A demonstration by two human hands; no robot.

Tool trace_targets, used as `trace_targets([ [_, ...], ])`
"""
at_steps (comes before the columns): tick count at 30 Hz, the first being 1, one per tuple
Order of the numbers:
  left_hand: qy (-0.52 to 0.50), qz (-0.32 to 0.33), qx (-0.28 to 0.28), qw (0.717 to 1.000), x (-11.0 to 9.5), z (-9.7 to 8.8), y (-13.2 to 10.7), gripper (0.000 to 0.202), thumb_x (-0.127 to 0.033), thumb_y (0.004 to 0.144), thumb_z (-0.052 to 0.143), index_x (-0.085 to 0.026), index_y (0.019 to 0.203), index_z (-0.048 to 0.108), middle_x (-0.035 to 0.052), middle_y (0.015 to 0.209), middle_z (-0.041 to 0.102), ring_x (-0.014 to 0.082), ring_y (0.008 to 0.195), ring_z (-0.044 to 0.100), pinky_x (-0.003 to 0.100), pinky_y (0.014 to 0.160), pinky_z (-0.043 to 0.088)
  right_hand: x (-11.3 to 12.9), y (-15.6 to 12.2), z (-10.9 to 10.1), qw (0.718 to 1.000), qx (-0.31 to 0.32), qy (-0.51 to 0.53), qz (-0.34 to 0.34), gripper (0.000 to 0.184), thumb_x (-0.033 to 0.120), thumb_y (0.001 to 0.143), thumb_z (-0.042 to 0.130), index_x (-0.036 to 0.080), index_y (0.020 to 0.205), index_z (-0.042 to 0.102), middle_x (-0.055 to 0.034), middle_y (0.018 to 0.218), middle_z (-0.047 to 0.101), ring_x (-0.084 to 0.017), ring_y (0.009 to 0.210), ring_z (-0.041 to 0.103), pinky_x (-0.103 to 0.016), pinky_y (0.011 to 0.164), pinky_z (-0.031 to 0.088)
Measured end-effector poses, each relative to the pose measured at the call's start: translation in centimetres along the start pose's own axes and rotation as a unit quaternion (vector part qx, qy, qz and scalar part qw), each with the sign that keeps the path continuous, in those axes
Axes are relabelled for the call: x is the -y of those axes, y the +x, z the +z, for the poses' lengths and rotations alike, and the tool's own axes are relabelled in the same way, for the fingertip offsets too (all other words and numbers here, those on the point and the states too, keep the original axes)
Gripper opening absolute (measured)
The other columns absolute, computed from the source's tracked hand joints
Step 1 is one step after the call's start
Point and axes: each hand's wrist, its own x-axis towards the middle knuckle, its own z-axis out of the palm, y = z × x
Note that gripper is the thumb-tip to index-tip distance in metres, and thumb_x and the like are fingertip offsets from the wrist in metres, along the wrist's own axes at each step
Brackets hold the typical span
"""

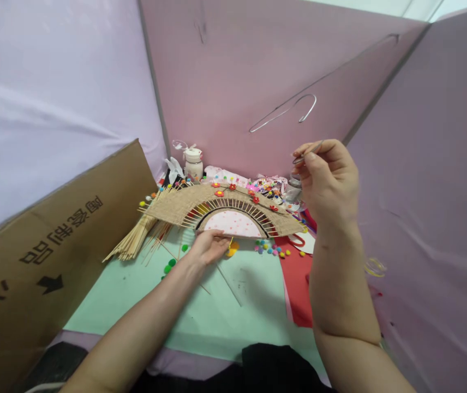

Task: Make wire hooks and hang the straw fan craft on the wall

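The fan (176,203) is at the center of the frame, with red flowers (219,193) on its upper band. The left hand (211,248) grasps the fan at its lower edge. The right hand (331,177), right of center, pinches a thin object (307,153) between thumb and fingers; its type cannot be determined. Sticks (133,240) lie left of center, beside the cardboard (73,240).

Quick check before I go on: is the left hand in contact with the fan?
Touching. The head view shows the left hand at the fan's lower edge, thumb lapping onto its pink-spotted centre.
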Motion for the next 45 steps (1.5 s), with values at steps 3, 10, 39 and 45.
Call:
trace_targets([
  [3,0.018,-0.008,-0.013,1.0,1.1,-0.6,0.0,0.027,0.006,0.08,0.045,-0.002,0.102,0.06,0.0145,0.082,0.067,0.0175,0.075,0.068,0.023,0.069,0.056,-0.3,-0.7,0.0,1.0,-0.001,0.013,0.018,0.011,0.034,0.086,0.059,0.026,0.079,0.055,0.0008,0.089,0.061,-0.011,0.069,0.06,-0.026,0.063,0.054],
  [10,0.008,0.058,0.009,0.998,2.6,-1.3,-0.4,0.027,0.013,0.075,0.049,-0.006,0.087,0.063,0.0128,0.081,0.068,0.0158,0.074,0.067,0.024,0.078,0.054,-1.1,-2.2,-0.1,0.996,-0.002,0.033,0.08,0.012,0.033,0.083,0.061,0.025,0.077,0.055,-0.0002,0.089,0.062,-0.011,0.065,0.058,-0.028,0.063,0.054],
  [39,0.778,0.131,0.16,0.594,0.9,-4.4,-9.2,0.018,-0.019,0.078,0.057,-0.015,0.067,0.071,0.0065,0.067,0.07,0.0149,0.053,0.058,0.024,0.055,0.039,-3.1,-5.3,-0.7,0.982,0.017,0.088,0.165,0.006,0.025,0.078,0.064,0.023,0.077,0.059,0.0001,0.089,0.061,-0.01,0.07,0.054,-0.024,0.064,0.045],
  [45,0.891,0.167,-0.022,0.421,-0.2,-3.2,-10.8,0.016,-0.028,0.074,0.066,-0.012,0.074,0.07,0.018,0.086,0.071,0.0312,0.085,0.065,0.033,0.068,0.041,-5.2,-6.2,-0.2,0.979,0.063,0.097,0.168,0.009,0.028,0.085,0.06,0.022,0.081,0.055,0.0006,0.092,0.059,-0.009,0.067,0.052,-0.024,0.067,0.046],
])
